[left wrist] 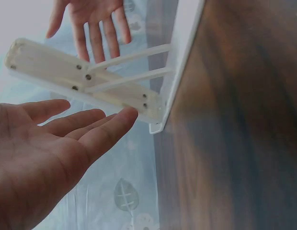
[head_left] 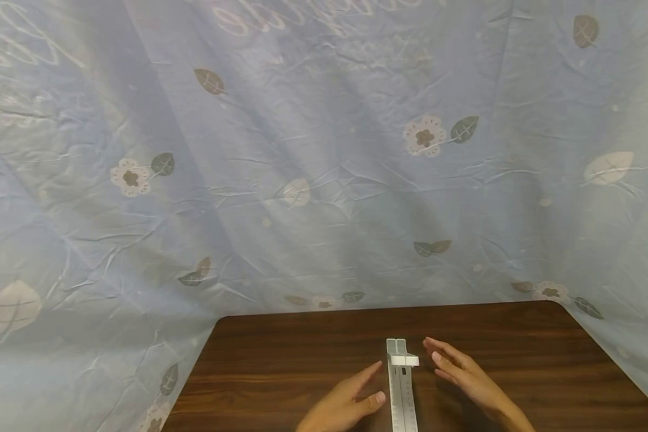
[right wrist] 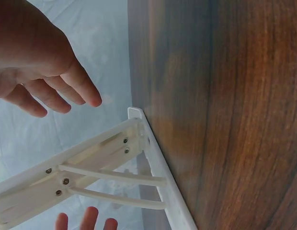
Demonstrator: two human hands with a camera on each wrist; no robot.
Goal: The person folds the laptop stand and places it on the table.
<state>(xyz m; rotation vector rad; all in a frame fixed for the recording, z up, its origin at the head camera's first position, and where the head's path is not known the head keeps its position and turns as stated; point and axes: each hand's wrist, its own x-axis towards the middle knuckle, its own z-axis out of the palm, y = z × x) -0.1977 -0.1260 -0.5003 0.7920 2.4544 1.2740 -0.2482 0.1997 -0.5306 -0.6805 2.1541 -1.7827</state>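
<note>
A white folding stand (head_left: 396, 393) sits on the table, with a long flat base and marks along its top. In the left wrist view its raised arm (left wrist: 43, 64) slants up from one end of the base, propped by two thin struts (left wrist: 131, 58) and dotted with several screws. My left hand (head_left: 342, 403) hovers left of the stand, fingers extended and thumb apart. On the other side is my right hand (head_left: 472, 381), its fingers loosely bent. A gap separates it from the stand in the right wrist view. Neither hand holds anything.
The dark wood-grain table (head_left: 281, 342) has rounded far corners. Behind it and along both sides hangs a pale blue curtain (head_left: 324, 150) printed with leaves and flowers, close to the table's edges.
</note>
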